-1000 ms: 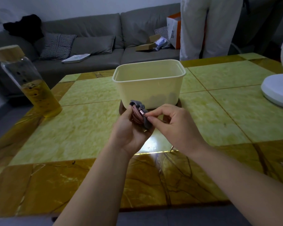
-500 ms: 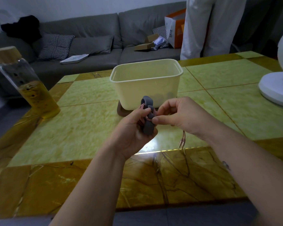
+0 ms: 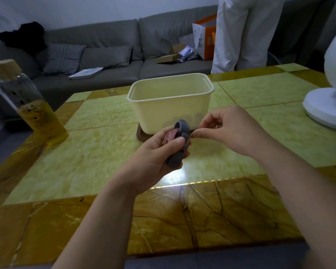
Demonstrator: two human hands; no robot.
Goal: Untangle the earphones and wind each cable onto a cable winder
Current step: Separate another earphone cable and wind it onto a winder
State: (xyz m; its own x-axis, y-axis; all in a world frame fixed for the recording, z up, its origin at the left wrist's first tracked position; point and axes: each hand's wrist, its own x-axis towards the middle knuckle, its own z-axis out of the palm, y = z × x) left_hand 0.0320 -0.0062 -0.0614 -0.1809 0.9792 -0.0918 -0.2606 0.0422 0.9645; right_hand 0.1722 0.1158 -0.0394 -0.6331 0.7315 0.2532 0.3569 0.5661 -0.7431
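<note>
On the worktop (image 3: 97, 167), a cream tub (image 3: 163, 113) stands at twelve o'clock, a glass bottle (image 3: 35, 113) at nine, a white fan base (image 3: 322, 109) at three.

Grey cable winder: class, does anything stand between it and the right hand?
Nothing visible does. The right hand pinches what seems the pink cable, touching the grey cable winder that the left hand grips.

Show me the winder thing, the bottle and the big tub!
cable winder (image 3: 175, 161): head view, its grey lower end.
bottle (image 3: 41, 123): head view, the yellow liquid part.
tub (image 3: 163, 111): head view, its front wall.
</note>
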